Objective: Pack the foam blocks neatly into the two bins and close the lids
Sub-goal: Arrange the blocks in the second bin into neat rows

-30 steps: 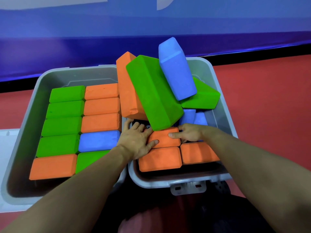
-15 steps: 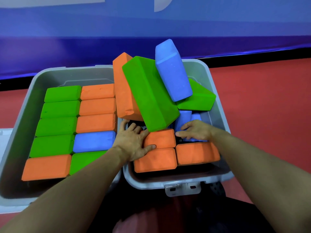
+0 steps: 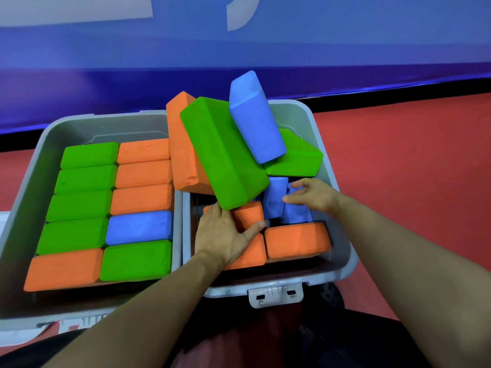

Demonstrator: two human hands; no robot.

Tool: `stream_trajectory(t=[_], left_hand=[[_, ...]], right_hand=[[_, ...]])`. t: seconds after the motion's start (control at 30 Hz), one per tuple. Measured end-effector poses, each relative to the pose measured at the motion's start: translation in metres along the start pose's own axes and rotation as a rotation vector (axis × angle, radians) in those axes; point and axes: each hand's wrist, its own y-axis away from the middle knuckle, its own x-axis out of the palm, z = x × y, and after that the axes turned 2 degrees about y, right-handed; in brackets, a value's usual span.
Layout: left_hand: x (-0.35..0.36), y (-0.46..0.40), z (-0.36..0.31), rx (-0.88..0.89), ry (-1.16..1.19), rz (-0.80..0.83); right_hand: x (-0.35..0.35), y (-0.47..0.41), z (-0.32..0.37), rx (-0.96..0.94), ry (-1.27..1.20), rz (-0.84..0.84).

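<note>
Now my right hand (image 3: 310,197) has left the orange block (image 3: 248,215) for the blue blocks (image 3: 277,199), fingers loose; my left hand (image 3: 225,235) stays flat, steadying it, so this row continues.

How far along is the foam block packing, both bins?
Done: the left bin holds two flat rows of blocks. In hand: in the right bin, the left hand presses an orange block while the right hand touches upright blue blocks. Left: the loose pile, including the big green block, leans above the rim; no lid closed.
</note>
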Motion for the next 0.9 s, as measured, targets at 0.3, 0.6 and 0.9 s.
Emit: stream_trajectory(t=[0.3, 0.6, 0.9], left_hand=[[0.01, 0.006, 0.012, 0.047, -0.104, 0.285], [0.026, -0.009, 0.013, 0.003, -0.146, 0.342], [0.028, -0.008, 0.011, 0.005, -0.129, 0.268]], right_hand=[[0.011, 0.008, -0.018, 0.021, 0.047, -0.049], [0.052, -0.044, -0.018, -0.044, -0.139, -0.139], [0.066, -0.035, 0.015, 0.003, 0.003, -0.303]])
